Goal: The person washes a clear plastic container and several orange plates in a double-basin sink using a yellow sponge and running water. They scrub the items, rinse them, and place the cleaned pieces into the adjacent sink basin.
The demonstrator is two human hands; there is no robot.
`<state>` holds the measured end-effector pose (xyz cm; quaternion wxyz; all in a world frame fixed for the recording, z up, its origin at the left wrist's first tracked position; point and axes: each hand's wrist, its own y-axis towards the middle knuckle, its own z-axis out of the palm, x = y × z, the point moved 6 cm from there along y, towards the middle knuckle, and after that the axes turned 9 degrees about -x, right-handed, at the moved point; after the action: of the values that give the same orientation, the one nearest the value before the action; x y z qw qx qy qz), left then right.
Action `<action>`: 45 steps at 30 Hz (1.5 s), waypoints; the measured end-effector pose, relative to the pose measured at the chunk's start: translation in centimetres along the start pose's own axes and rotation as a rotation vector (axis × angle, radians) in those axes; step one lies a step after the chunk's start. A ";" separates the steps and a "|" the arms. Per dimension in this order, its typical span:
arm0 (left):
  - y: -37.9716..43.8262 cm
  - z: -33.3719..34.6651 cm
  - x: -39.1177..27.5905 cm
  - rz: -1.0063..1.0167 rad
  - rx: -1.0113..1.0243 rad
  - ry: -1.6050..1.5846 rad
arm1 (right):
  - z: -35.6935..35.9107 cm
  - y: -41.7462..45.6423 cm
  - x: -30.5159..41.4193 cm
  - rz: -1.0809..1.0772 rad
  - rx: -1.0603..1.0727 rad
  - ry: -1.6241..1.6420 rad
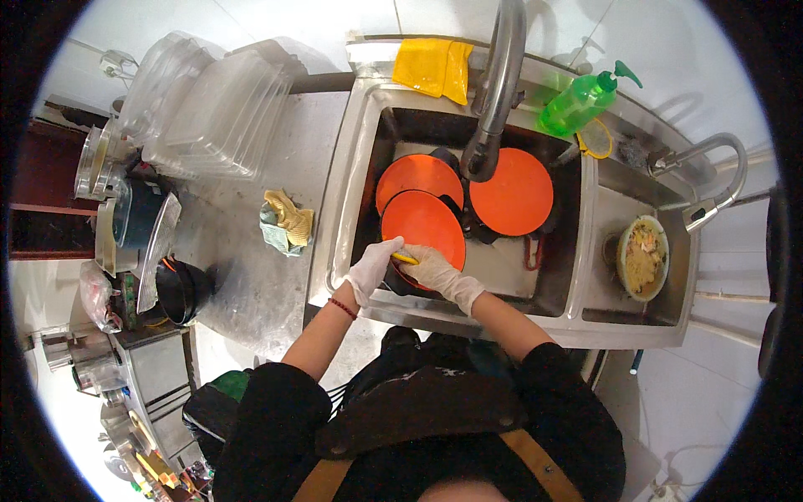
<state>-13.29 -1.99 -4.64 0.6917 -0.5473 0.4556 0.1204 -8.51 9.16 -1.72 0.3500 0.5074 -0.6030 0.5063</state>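
My left hand (371,270), in a white glove, grips the near-left edge of a round orange dish (423,219) with a black rim. My right hand (441,276), gloved too, lies over the dish's near part and holds a small yellow scrubber (404,258), mostly hidden by the fingers. The two hands almost meet there. Behind this dish, partly covered by it, is another orange disc (417,176). A third orange disc (511,192) lies to the right, beneath the tap. All are in the large basin of a steel sink (348,207).
A tall tap (502,69) hangs over the basin. Beyond stand a yellow cloth (433,66) and green pump bottle (578,103). The right basin holds a bowl of food scraps (644,258). Stacked clear containers (213,119) and crumpled cloths (287,221) occupy the left counter.
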 end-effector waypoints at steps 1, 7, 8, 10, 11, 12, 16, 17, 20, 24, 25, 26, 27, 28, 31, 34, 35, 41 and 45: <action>0.0 0.2 0.2 -0.057 0.018 -0.112 | -0.1 -0.1 0.0 0.017 -0.009 0.033; 1.2 0.2 3.1 -0.220 -0.013 -0.380 | -3.5 -0.3 0.9 -0.092 -0.231 -0.291; 0.3 1.0 1.8 -0.255 -0.036 -0.440 | -4.4 -1.5 2.0 -0.164 -0.287 -0.356; 0.8 0.8 2.0 -0.244 -0.023 -0.416 | -5.9 -3.8 6.2 -0.307 -0.403 -0.526; 1.3 0.7 3.4 -0.211 0.015 -0.592 | -5.4 -4.5 7.9 -0.416 -0.425 -0.610; -0.3 2.1 1.6 -0.188 0.072 -0.757 | -4.8 -5.3 9.2 -0.506 -0.460 -0.699; -1.8 4.2 -2.8 -0.217 0.378 -0.986 | -2.0 -6.0 9.8 -0.466 -0.436 -0.957; -2.0 4.5 -3.5 -0.239 0.382 -0.967 | -2.1 -6.1 9.4 -0.476 -0.409 -0.988; -1.9 3.5 -4.7 0.257 0.157 -0.243 | -3.5 -7.4 8.4 -0.509 -0.332 -1.023; -3.3 3.9 -8.2 0.617 -0.204 0.090 | -6.7 -7.0 7.7 -0.267 -0.528 -1.023; -3.0 3.9 -7.6 0.558 -0.188 -0.014 | -6.3 -7.0 7.7 -0.314 -0.547 -0.989; -2.8 3.8 -7.0 0.499 -0.178 -0.122 | -5.5 -7.0 7.5 -0.362 -0.565 -0.955; -2.5 3.9 -6.5 0.440 -0.170 -0.231 | -4.5 -7.2 7.5 -0.401 -0.583 -0.920; -3.2 4.3 -6.9 0.396 -0.130 -0.143 | -2.6 -7.5 8.9 -0.467 -0.566 -1.023; -4.0 4.0 -7.2 0.176 -0.074 -0.354 | -2.2 -7.0 8.4 -0.303 -0.393 -0.932; -1.9 1.8 -4.2 0.500 -0.228 -0.152 | -5.4 -7.9 5.8 -0.378 -0.484 -0.900; -2.4 1.7 -4.4 0.401 -0.218 -0.268 | -7.6 -7.6 3.5 -0.305 -0.530 -0.768; -3.6 -0.8 -0.9 -0.020 -0.347 -0.123 | -11.1 -5.0 8.0 -0.418 -0.784 -0.689; -5.5 0.0 -1.8 0.039 -0.429 -0.021 | -10.3 1.1 10.0 -0.497 -0.797 -0.858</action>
<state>-10.64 -3.43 0.24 0.5617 -0.6718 0.4227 0.2334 -12.87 16.56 9.84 0.3461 0.6209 -0.6960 -0.1016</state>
